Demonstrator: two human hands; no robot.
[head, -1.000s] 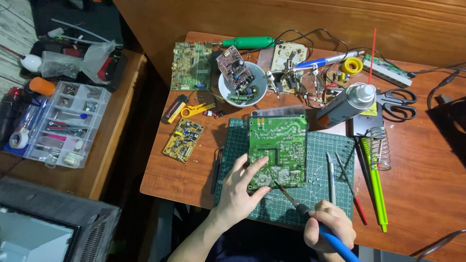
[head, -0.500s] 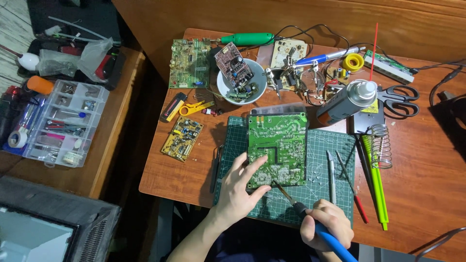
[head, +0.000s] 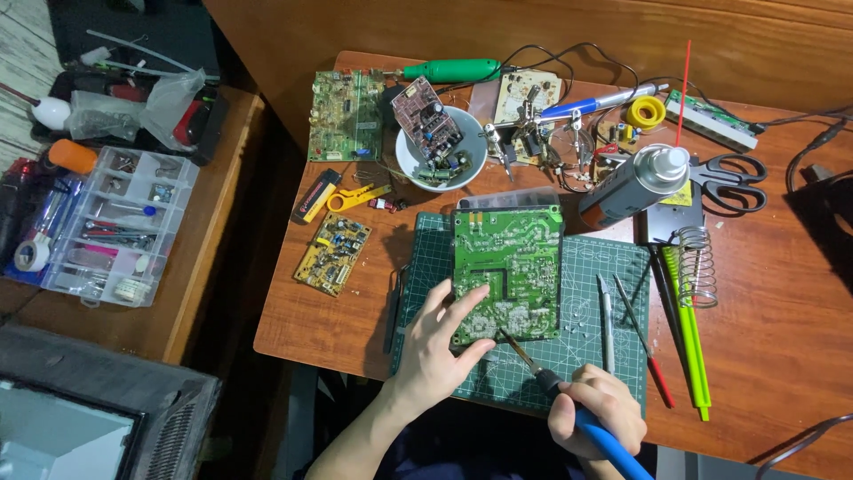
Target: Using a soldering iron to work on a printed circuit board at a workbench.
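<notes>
This is a small workshop for fixing electronics, prob. at home. By the left hand [head: 435, 342] lies a green circuit board [head: 506, 271] on a green cutting mat [head: 595, 267]. The right hand [head: 597, 411] grips a soldering iron [head: 569, 400] w/ a blue handle. Up past the hands: more boards, a white bowl [head: 440, 151] of parts, a spray can [head: 635, 182], scissors [head: 729, 182], a solder roll [head: 646, 111]. Far left of the left hand sits a clear parts box [head: 111, 222] on a second wood table [head: 195, 258].
</notes>
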